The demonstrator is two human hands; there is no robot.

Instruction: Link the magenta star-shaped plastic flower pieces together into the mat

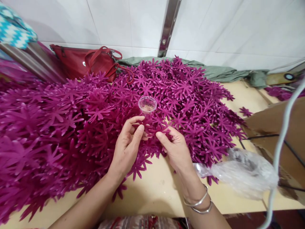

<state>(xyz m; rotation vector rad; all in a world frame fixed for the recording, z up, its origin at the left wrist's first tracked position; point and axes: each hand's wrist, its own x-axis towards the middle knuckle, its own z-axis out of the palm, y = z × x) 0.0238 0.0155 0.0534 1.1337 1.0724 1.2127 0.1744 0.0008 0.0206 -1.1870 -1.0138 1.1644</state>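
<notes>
A large heap of magenta plastic flower pieces [71,127] covers the left and middle of a pale wooden table [157,187]. Both hands meet at the heap's near edge. My left hand [127,148] pinches a magenta flower piece [152,127] between thumb and fingers. My right hand [175,148], with silver bangles at the wrist, grips the same piece from the right. A small clear plastic cup [147,104] stands upright among the flowers just beyond my fingertips.
A red handbag [88,62] lies at the back left against the white tiled wall. Green cloth [221,73] runs along the back. A crumpled clear plastic bag [240,171] lies right of my right wrist, near cardboard [281,127] and a pale cable [281,143].
</notes>
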